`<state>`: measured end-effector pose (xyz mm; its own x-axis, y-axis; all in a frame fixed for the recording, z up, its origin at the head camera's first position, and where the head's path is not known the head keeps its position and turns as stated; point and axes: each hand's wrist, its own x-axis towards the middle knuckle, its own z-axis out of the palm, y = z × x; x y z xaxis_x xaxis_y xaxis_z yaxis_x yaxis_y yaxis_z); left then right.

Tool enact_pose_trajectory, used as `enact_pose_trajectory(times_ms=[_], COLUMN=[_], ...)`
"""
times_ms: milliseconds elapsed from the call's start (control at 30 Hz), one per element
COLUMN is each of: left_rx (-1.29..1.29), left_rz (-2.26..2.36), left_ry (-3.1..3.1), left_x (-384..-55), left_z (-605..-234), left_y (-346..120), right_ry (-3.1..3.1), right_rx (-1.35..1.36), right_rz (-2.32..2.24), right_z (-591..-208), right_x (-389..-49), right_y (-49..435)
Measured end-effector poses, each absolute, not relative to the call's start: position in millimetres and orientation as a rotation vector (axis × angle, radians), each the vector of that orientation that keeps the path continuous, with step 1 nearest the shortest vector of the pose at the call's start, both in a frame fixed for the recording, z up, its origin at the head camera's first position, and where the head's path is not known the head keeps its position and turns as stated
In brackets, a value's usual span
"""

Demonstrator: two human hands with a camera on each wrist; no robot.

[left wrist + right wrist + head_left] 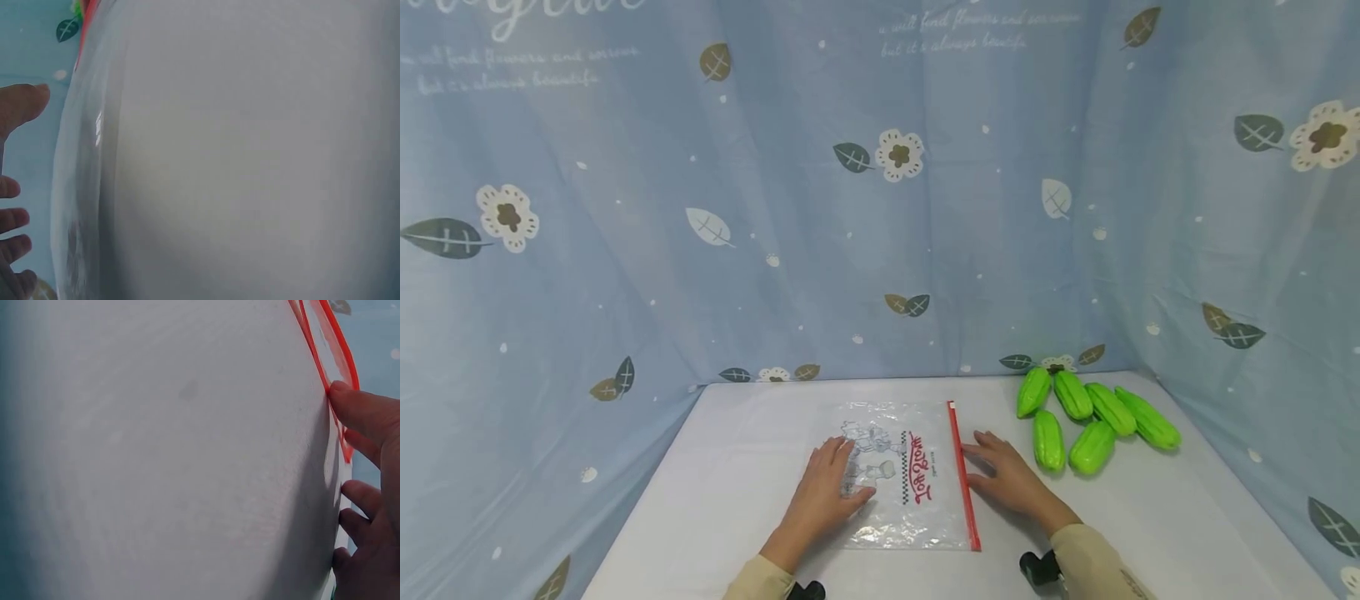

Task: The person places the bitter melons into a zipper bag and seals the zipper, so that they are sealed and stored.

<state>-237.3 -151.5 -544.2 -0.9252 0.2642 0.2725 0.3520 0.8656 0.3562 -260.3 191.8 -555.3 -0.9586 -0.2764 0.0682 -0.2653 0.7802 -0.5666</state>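
A clear plastic zip bag (887,525) with red lettering and a red zip strip (964,479) along its right edge lies flat on the white table. My left hand (826,492) rests over the bag's left part, fingers spread and thumb pointing right. In the left wrist view, the left thumb (25,106) and fingertips stand beside the bag's edge. At the zip strip, my right hand (1006,477) touches the red edge with thumb and forefinger. The right wrist view shows the right thumb (359,412) against the strip, its other fingers loosely bent near the table and the red edges slightly parted.
Several bright green ridged vegetables (1048,440) lie in a group at the table's back right, beyond the right hand. The white table (737,442) meets a blue patterned curtain (805,250) at the back and sides.
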Motion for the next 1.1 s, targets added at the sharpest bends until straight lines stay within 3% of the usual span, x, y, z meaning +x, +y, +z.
enact_pose_trajectory(times_ms=[1100], left_rx=[-0.716], left_rz=[-0.604], left_ry=[-2.862], left_x=[-261.2], left_z=[-543.9], left_y=[-59.9], right_ry=[2.955], right_rx=[-0.432], right_rz=[-0.867], right_z=[-551.6], right_x=[-261.5], right_y=[185.6])
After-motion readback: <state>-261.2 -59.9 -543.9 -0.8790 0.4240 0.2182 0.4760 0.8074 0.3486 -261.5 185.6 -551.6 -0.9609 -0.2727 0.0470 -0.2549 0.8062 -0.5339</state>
